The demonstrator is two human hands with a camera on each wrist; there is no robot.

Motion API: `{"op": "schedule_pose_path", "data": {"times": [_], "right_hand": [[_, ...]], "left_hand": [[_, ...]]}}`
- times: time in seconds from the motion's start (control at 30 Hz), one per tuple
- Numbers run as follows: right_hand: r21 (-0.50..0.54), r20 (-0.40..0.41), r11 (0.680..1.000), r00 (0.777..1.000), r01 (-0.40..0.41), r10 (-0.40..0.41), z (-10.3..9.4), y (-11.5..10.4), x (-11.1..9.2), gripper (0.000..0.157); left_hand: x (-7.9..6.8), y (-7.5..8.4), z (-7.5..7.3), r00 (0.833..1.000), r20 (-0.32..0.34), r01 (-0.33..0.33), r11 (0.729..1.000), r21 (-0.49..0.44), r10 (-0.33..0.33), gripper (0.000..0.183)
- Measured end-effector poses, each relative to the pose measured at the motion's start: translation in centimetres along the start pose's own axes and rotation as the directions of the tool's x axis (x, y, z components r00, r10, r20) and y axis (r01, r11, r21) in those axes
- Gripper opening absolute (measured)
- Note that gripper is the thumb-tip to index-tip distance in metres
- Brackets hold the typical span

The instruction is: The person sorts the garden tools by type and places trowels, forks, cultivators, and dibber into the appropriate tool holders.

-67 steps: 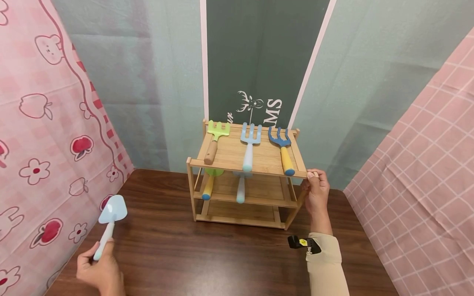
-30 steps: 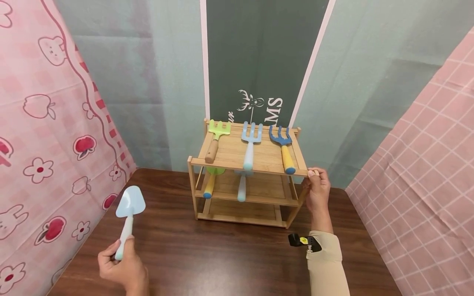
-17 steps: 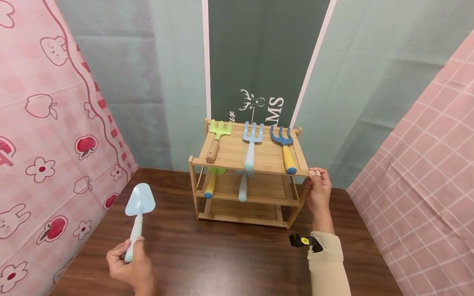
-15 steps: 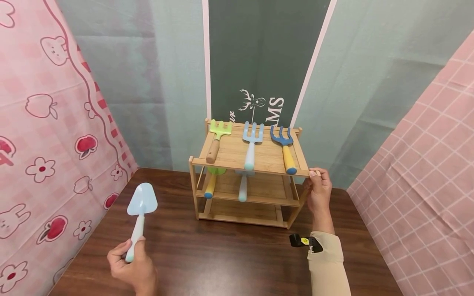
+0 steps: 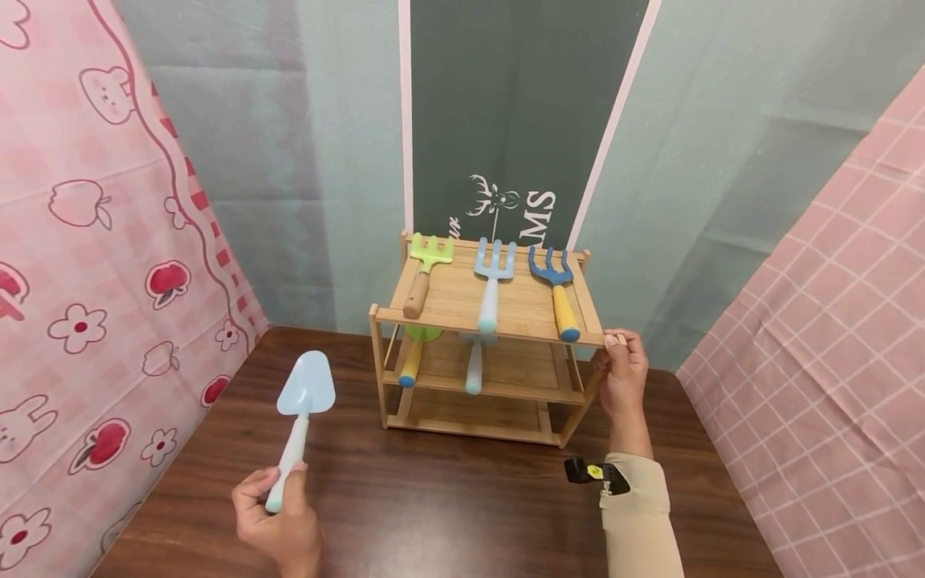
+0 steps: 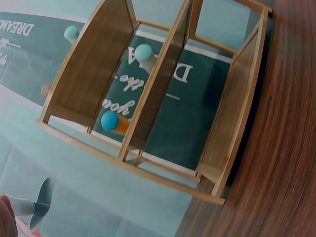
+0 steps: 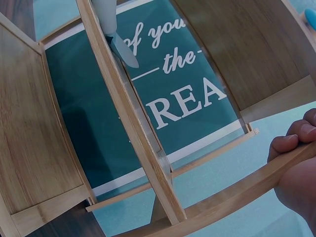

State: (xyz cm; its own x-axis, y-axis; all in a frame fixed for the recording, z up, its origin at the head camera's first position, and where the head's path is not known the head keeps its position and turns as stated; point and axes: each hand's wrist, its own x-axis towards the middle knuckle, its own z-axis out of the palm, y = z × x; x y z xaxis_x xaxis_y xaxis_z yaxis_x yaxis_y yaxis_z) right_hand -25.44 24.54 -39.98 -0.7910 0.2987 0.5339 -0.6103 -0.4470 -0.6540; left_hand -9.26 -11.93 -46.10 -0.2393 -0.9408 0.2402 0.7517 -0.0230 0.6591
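My left hand [image 5: 280, 518] grips the pale handle of a light blue hand trowel [image 5: 307, 385], blade pointing up and away, left of a three-tier wooden rack [image 5: 470, 436]. With my right hand [image 5: 623, 373] I hold the rack's front right corner post at the top tier; in the right wrist view, fingers [image 7: 299, 134] curl round the wood. Three hand forks lie on the top tier: a green fork [image 5: 432, 252] with a brown handle, a light blue fork [image 5: 489, 301], and a dark blue fork [image 5: 555, 277] with a yellow handle.
The middle tier bears a yellow-handled green tool [image 5: 411, 361] at left and a pale-handled tool [image 5: 474, 369] near its middle. The rack stands on a brown wooden table [image 5: 433, 514]. Pink cloths hang at both sides, with a grey-green backdrop [image 5: 347, 160] behind.
My left hand has carried the trowel rightward from the left cloth toward the rack, the blade rising slightly. My right hand keeps its hold on the rack's corner.
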Motion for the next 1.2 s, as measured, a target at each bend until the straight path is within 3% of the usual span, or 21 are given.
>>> {"op": "schedule_pose_path", "data": {"times": [0.07, 0.33, 0.47, 0.7, 1.0, 1.2], "right_hand": [[0.002, 0.001, 1.000, 1.000, -0.001, 0.001, 0.0, 0.0, 0.0, 0.013], [0.003, 0.006, 1.000, 1.000, -0.003, 0.003, -0.1, 0.0, -0.1, 0.014], [-0.005, 0.001, 1.000, 1.000, -0.004, 0.004, -0.1, 0.0, -0.1, 0.014], [0.007, 0.018, 1.000, 1.000, 0.000, 0.000, 0.0, 0.0, 0.0, 0.015], [-0.008, 0.009, 1.000, 1.000, 0.001, -0.001, 0.0, 0.0, -0.1, 0.016], [-0.007, 0.009, 1.000, 1.000, 0.001, 0.000, 0.1, 0.0, 0.0, 0.015]], "left_hand": [[-0.3, 0.1, 0.1, 1.000, 0.004, 0.016, 1.000, -0.007, -0.016, 0.022], [-2.1, 1.3, 0.8, 0.995, 0.057, 0.067, 0.987, 0.145, -0.076, 0.019], [-2.8, 1.4, 1.1, 0.990, 0.091, 0.088, 0.980, 0.178, -0.105, 0.018], [-3.7, 1.1, 1.3, 0.977, 0.185, 0.102, 0.995, 0.020, -0.104, 0.018], [-4.5, 1.3, 1.8, 0.956, 0.265, 0.129, 0.992, -0.008, -0.122, 0.019], [-4.9, 1.3, 2.2, 0.938, 0.335, 0.144, 0.980, -0.140, -0.090, 0.019]]}}
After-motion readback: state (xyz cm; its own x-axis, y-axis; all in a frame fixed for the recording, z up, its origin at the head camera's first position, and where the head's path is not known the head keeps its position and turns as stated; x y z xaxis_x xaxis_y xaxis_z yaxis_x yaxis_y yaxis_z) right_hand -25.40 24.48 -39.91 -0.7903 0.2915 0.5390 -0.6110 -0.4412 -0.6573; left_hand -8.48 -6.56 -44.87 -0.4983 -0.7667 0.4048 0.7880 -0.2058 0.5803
